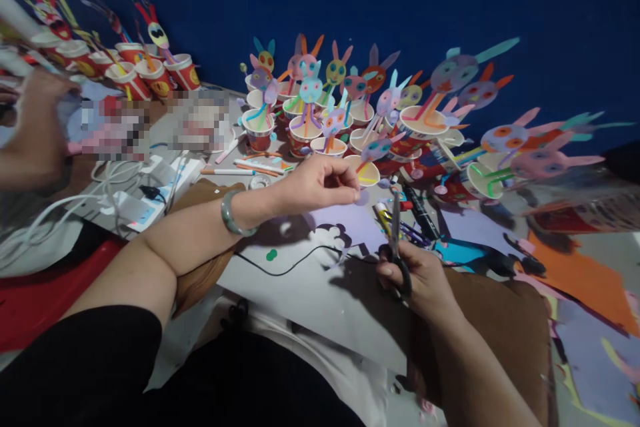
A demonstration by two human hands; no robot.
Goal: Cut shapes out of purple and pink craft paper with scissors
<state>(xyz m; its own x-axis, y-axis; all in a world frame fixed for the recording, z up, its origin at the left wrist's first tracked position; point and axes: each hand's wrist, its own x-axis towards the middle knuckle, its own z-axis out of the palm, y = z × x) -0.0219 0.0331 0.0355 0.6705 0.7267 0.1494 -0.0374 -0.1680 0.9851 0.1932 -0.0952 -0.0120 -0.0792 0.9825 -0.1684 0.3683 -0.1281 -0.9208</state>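
Observation:
My left hand [325, 183], with a bangle at the wrist, is closed in a pinch above the middle of the table. At its fingertips is a small round piece of purple paper [363, 198]. To the right, my right hand [423, 277] has its fingers through the handles of dark-handled scissors [395, 227]. The blades point up and away from me and look closed. Below my hands lies a purple paper sheet [367, 227] with cut-out edges, on a white sheet [300, 300]. A small green paper scrap [271, 255] rests on the white sheet.
Paper cups [306, 130] with paper animal heads on straws crowd the back. Markers [417, 213] lie past the scissors. Orange paper [583, 273] is at right. A power strip [150, 200] with white cables sits left, near another person's arm [40, 127]. A black cord [280, 273] crosses the white sheet.

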